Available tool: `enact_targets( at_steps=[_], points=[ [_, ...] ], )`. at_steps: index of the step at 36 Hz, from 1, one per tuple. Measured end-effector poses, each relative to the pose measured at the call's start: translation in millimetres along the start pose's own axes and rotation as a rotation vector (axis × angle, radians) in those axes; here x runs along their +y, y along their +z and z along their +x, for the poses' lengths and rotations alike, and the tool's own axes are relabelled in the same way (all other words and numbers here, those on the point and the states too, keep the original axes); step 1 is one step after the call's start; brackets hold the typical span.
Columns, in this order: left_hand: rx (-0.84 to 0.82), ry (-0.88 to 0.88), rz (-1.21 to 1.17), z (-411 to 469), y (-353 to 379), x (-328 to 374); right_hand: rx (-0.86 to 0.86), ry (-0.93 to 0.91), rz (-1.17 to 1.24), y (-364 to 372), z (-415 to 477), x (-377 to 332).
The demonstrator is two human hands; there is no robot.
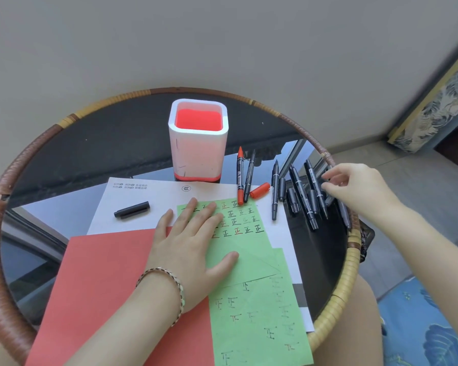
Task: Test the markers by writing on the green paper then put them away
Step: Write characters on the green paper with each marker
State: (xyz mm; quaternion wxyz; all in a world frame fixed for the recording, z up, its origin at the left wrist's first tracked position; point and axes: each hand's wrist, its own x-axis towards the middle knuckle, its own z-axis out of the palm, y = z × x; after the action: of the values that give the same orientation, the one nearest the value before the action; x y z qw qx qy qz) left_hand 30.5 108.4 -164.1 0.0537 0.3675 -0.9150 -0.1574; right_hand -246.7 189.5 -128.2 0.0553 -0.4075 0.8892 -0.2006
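Pressing flat on the green paper (251, 262), the left hand (188, 241) is seen with fingers straight and spread, nothing gripped; a bracelet (169, 277) is worn at the wrist. The green paper, marked with rows of black and red test strokes, is laid over a red sheet (103, 273) and a white sheet (143, 196) on the round table (24, 154). A red marker (240, 178) is noted uncapped, its lower end on the green paper's top edge, with its red cap (259, 190) just beside. A black cap (132, 210) is recorded on the white sheet. A cluster of black markers (306, 196) is spread near the table's right rim. The right hand (354, 186) is held over that cluster, thumb and forefinger curled close together; whether a marker is pinched cannot be told. A white holder (197, 149) with a red interior is stood upright behind the sheets.
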Motion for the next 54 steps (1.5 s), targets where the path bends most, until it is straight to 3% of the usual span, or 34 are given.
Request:
enact_targets(
  at_steps=[12, 20, 25, 29, 33, 41, 54],
  points=[
    [0.003, -0.005, -0.004, 0, 0, 0, -0.027, 0.103, -0.009, 18, 7, -26],
    [0.057, 0.018, -0.054, -1, 1, -2, -0.161, 0.149, 0.65, -2, -22, -44],
    [0.21, 0.046, -0.293, -3, 2, -3, -0.275, 0.113, 1.096, 3, -54, -65],
    [0.351, 0.058, -0.308, -6, -5, -5, -0.298, 0.083, 1.214, 16, -72, -81],
    [0.248, 0.035, -0.235, -15, -18, -15, -0.371, 0.046, 1.337, 32, -86, -97],
    [0.047, 0.005, -0.162, -23, -15, -31, -0.374, -0.003, 1.313, 46, -107, -119],
    [0.12, 0.073, -0.275, -23, -6, -32, -0.162, 0.106, 1.153, 55, -109, -127]
  ],
)
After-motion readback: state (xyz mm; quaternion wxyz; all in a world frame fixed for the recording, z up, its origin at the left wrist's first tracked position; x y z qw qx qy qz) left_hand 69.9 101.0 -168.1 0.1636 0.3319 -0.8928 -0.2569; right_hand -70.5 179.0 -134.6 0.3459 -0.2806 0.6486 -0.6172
